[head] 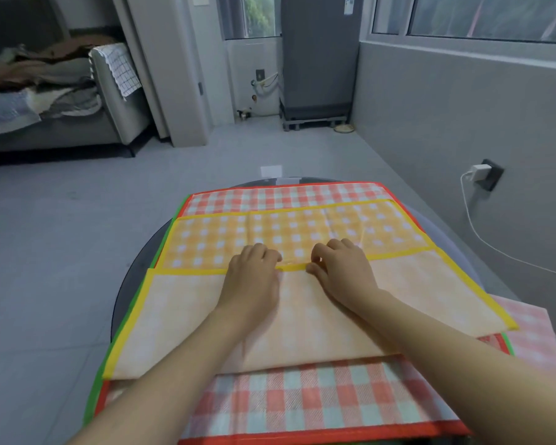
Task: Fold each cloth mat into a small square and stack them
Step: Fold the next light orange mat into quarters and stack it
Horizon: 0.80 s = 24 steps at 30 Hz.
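- Orange checked mat (302,229) with a yellow border lies on top of the pile, its long axis running left to right across the view; its near part is folded over toward the far side, so the pale underside (302,322) faces up and the folded yellow edge runs crosswise just under the fingers.
- Beneath it lies a red checked mat (286,403) with a red border, long axis also crosswise, showing beyond the fingers as a far strip and nearer than the wrists as a wide band.
- A green edge (122,326) of another mat peeks out to the left of the fingers, under the other two.
- A pale pink checked cloth (527,335) sticks out to the right, well past the right wrist.
- Left hand (254,277) lies palm down on the pale underside, fingers (260,252) curled over the yellow fold edge and pinching it.
- Right hand (341,271) lies just beside it, palm down, fingers (331,248) curled, thumb and forefinger pinching the same edge.
- Both forearms reach in from the near corners and are cut off by the picture's lower edge.
- The round dark bench (135,277) is mostly covered; only its left rim and a far sliver show.
- The fingertips are tucked out of sight, so how much cloth they hold is unclear.
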{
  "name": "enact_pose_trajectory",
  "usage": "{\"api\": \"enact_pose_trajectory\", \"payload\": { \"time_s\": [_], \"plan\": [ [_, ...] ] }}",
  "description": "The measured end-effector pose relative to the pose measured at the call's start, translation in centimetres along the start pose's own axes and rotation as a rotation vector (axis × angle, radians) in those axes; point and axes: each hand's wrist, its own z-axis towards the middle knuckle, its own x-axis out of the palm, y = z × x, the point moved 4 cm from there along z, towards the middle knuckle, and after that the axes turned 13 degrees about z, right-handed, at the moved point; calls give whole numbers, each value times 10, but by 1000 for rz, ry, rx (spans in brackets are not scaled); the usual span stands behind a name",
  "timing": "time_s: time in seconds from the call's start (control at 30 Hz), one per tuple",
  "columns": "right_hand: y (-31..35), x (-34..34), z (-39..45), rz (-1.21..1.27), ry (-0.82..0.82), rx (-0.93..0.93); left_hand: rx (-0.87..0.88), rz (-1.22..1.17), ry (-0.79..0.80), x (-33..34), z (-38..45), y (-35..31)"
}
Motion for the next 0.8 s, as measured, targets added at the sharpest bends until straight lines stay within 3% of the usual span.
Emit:
{"api": "enact_pose_trajectory", "payload": {
  "time_s": [0.23, 0.43, 0.63, 0.8],
  "plan": [
    [2, 1, -4, -51, 10, 52, 5, 33, 398, 14, -40, -39],
    [18, -4, -34, -53, 3, -9, -14, 54, 373, 17, -47, -38],
    [13, -7, -83, -57, 318, 71, -20, 76, 384, 18, -47, -39],
    [-36, -41, -93, -163, 382, 191, -24, 81, 398, 17, -47, -38]
  ]
}}
